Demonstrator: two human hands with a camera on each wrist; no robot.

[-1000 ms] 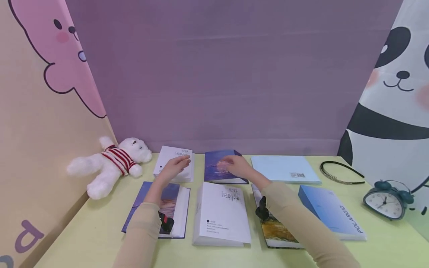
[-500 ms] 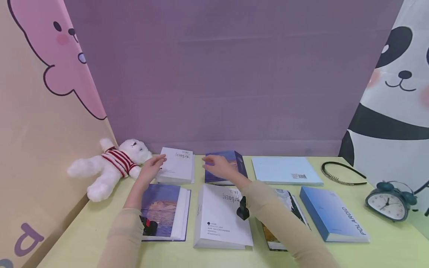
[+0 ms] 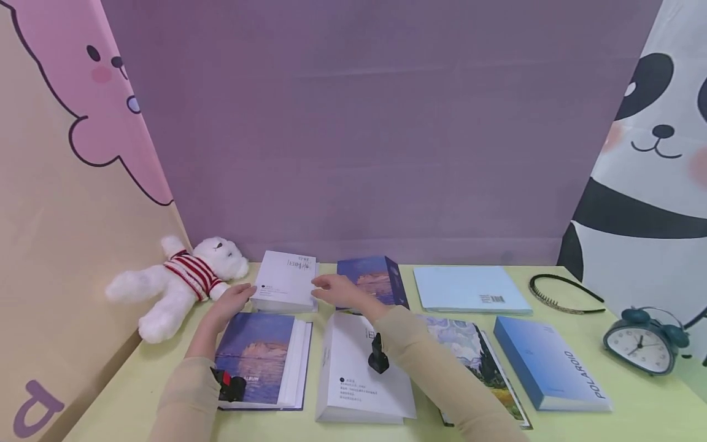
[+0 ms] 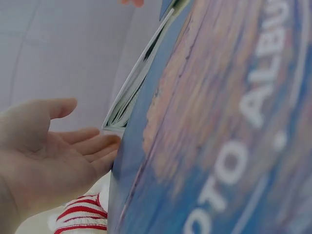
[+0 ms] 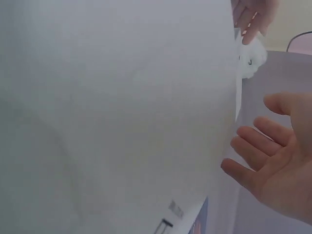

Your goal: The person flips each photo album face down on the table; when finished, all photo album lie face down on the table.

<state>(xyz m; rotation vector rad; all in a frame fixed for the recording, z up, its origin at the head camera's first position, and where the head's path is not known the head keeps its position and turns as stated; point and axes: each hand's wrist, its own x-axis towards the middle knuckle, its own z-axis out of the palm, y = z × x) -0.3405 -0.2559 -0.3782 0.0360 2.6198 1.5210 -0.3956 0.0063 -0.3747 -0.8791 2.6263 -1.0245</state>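
A thick white book (image 3: 284,276) with dark lettering lies at the back left, between my two hands. My left hand (image 3: 232,302) is at its left edge, fingertips right by the near corner. On the other side, my right hand (image 3: 339,291) reaches its right edge, overlapping the corner of a purple-blue album (image 3: 367,279). Relaxed, spread fingers show on the left hand (image 4: 53,151) in the left wrist view. In the right wrist view the right hand (image 5: 273,165) also has loosely bent fingers and an empty palm.
The front row holds a photo album (image 3: 259,356), a second white book (image 3: 359,387), a landscape-covered book (image 3: 488,362) and a blue Polaroid book (image 3: 552,362). A pale blue book (image 3: 469,288), headband (image 3: 566,294) and alarm clock (image 3: 641,347) are right; a plush bear (image 3: 190,276) left.
Both hands have moved left. The right hand went from over the purple-blue album to the white book's right edge; the left went from above the white book to its left edge.
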